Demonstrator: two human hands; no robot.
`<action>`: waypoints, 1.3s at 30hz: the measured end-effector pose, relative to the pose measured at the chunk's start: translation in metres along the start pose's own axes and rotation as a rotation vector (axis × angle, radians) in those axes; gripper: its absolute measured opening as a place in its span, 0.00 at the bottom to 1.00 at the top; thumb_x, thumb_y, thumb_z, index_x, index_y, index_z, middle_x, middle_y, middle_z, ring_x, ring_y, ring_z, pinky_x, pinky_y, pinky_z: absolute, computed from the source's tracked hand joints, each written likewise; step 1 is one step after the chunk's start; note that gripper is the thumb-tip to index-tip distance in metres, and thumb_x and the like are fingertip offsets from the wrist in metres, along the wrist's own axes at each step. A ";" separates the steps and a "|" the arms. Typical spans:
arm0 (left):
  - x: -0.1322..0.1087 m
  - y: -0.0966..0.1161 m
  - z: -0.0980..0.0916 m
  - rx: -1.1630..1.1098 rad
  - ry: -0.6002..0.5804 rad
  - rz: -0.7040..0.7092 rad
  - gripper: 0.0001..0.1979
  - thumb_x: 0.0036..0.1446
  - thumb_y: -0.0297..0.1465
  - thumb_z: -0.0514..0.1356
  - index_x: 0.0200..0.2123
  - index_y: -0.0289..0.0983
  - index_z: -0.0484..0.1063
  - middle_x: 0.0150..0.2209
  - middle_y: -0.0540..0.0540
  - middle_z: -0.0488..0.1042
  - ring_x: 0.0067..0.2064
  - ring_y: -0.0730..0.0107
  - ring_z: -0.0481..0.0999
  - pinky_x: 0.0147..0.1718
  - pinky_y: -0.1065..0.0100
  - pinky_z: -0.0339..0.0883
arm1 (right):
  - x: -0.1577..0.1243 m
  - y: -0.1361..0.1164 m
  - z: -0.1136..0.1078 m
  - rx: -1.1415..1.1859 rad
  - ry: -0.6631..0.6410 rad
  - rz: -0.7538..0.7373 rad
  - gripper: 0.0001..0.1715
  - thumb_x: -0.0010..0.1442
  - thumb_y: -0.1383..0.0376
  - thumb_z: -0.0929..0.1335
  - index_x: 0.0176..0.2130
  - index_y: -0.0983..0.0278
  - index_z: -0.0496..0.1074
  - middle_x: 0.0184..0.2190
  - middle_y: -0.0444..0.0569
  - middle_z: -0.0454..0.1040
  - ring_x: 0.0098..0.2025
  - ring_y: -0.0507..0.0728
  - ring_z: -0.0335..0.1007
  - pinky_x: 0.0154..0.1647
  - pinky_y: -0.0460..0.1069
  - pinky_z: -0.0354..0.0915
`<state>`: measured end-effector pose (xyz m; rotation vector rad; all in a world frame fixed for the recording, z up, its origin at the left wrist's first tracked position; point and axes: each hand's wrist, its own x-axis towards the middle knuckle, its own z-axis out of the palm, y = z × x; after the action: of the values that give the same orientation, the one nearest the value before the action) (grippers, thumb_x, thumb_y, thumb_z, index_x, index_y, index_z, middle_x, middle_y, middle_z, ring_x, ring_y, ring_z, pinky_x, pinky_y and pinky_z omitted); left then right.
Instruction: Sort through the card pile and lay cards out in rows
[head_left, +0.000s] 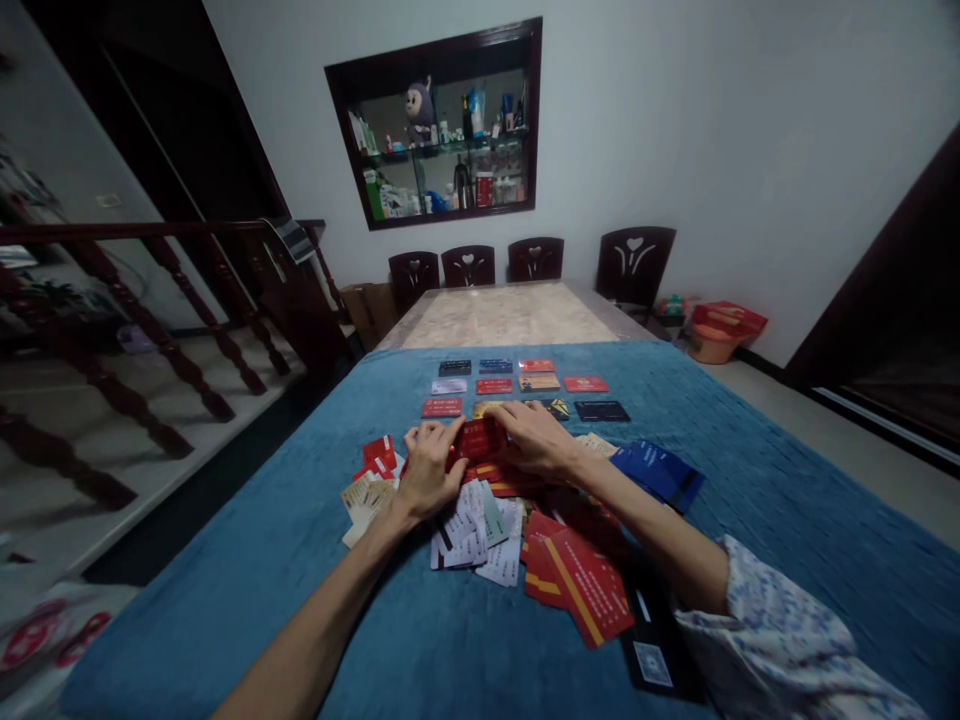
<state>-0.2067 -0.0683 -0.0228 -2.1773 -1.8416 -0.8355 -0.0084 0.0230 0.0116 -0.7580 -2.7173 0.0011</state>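
Between both hands is a dark red card [481, 438], held by its two ends over the pile in the middle of the table. My left hand [430, 466] closes on the card's left end with thumb and fingers. The fingers of my right hand [534, 438] bend over its right end. Whether it is one card or a small stack, I cannot tell. Just below the hands lie loose white cards [457, 535] and red cards with an orange stripe [581, 580]. Beige cards [367, 500] and small red cards [379, 455] lie left of my left hand.
Rows of cards lie beyond my hands, including a black card [602, 411] and a red card [586, 384]. Blue cards [660, 474] and a black card with a QR code [660, 645] are at the right. A blue cloth [300, 560] covers the table; chairs [636, 262] stand behind.
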 end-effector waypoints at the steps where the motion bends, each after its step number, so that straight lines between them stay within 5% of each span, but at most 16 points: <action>1: 0.000 0.000 0.000 0.001 0.002 0.003 0.31 0.55 0.26 0.59 0.63 0.39 0.64 0.50 0.41 0.75 0.52 0.53 0.66 0.55 0.48 0.52 | 0.000 0.001 0.001 0.004 0.007 -0.007 0.27 0.58 0.68 0.69 0.56 0.65 0.63 0.52 0.58 0.72 0.54 0.63 0.66 0.48 0.54 0.56; 23: 0.025 0.006 -0.019 0.166 -0.221 0.036 0.23 0.52 0.25 0.61 0.54 0.39 0.69 0.55 0.38 0.69 0.59 0.47 0.61 0.57 0.42 0.50 | -0.002 0.010 -0.009 -0.005 -0.067 0.026 0.26 0.59 0.56 0.70 0.53 0.66 0.71 0.50 0.58 0.70 0.52 0.63 0.61 0.46 0.55 0.59; 39: 0.072 -0.004 -0.017 0.184 -0.386 0.088 0.20 0.52 0.27 0.61 0.50 0.39 0.71 0.53 0.38 0.69 0.58 0.47 0.61 0.56 0.41 0.52 | 0.021 0.044 -0.016 -0.053 -0.108 0.019 0.21 0.57 0.53 0.73 0.46 0.62 0.76 0.47 0.56 0.71 0.52 0.66 0.61 0.47 0.56 0.60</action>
<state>-0.2098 -0.0140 0.0269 -2.4012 -1.8739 -0.2257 0.0011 0.0699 0.0292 -0.8216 -2.8216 -0.0264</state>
